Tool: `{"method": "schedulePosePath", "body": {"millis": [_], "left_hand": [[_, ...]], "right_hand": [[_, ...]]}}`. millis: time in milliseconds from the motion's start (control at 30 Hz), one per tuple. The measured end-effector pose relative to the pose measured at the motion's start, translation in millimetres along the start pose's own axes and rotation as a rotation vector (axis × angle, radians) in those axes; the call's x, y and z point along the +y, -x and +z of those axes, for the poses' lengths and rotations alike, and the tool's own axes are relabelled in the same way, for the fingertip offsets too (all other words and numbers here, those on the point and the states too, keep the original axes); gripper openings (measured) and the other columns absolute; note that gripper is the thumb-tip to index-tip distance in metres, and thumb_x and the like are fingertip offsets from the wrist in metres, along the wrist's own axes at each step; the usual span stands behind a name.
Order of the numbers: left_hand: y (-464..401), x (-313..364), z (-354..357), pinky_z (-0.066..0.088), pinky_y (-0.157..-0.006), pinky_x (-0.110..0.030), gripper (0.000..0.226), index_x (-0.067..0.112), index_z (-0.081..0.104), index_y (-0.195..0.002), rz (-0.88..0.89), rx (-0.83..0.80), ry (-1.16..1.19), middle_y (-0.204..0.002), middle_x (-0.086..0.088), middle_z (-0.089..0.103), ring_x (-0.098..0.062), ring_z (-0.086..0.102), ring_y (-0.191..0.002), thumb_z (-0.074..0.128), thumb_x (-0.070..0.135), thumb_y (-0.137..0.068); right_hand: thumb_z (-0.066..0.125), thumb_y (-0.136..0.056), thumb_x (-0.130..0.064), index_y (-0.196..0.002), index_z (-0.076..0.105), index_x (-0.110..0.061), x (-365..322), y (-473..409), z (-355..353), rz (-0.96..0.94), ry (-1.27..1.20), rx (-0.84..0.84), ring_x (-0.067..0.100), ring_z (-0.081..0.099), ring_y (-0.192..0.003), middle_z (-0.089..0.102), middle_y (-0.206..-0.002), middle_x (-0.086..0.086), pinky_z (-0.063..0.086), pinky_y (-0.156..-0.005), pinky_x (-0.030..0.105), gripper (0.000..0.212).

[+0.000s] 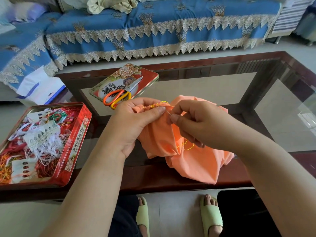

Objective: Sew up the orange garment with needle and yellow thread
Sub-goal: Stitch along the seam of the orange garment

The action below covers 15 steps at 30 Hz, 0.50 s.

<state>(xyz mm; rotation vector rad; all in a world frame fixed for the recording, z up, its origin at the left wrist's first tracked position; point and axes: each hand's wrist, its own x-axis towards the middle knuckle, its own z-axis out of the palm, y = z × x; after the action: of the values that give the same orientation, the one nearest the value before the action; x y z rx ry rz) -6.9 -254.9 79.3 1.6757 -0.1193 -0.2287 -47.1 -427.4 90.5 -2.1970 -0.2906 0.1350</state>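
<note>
Head view: orange garment [181, 151] lying bunched on worktop [213, 86]; left hand [135, 124] gripping its stitched edge, right hand [193, 122] pinching needle [168, 113], yellow thread [185, 146] trailing; scissors [119, 94] resting on tin lid [145, 74].

The garment [184, 151] lies bunched on the near edge of the table [205, 86], at centre. The left hand [135, 124] grips its far left fold; the right hand [193, 124], just right of it, pinches the needle [168, 112] between the two hands. Thread [185, 146] loops on the garment under the right hand. Far left of the hands a lid [147, 72] lies on the table, with scissors [119, 94] on it. A tin [77, 134] of threads sits at the near left. A sofa [153, 31] stands behind the table.
</note>
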Motion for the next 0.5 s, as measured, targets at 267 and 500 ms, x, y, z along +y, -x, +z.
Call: {"method": "schedulePosePath", "body": {"millis": [267,500], "left_hand": [[-1.1,-1.9,-1.4,0.056,-0.089,-0.045,0.031,0.022,0.073,-0.090,0.059,0.017,-0.055,-0.091,-0.001,0.075,-0.021,0.069,-0.096,0.076,0.034,-0.062],[-2.1,-3.8,-1.9,0.054,-0.075,-0.031,0.015,0.031,0.071,-0.082,0.155,0.060,-0.195,-0.088,0.009,0.072,-0.011,0.067,-0.090,0.079,0.020,-0.077]], "right_hand": [[0.049,-0.098,-0.025,-0.088,0.060,-0.027,-0.2,-1.8,0.4,-0.015,0.041,0.033,0.005,0.050,-0.039,0.054,-0.046,-0.012,0.043,-0.046,0.021,0.016],[0.051,-0.097,-0.028,-0.092,0.063,-0.024,1.9,-1.5,-2.0,0.016,0.066,0.029,0.003,0.049,-0.042,0.052,-0.045,-0.018,0.038,-0.044,0.015,0.014]]}}
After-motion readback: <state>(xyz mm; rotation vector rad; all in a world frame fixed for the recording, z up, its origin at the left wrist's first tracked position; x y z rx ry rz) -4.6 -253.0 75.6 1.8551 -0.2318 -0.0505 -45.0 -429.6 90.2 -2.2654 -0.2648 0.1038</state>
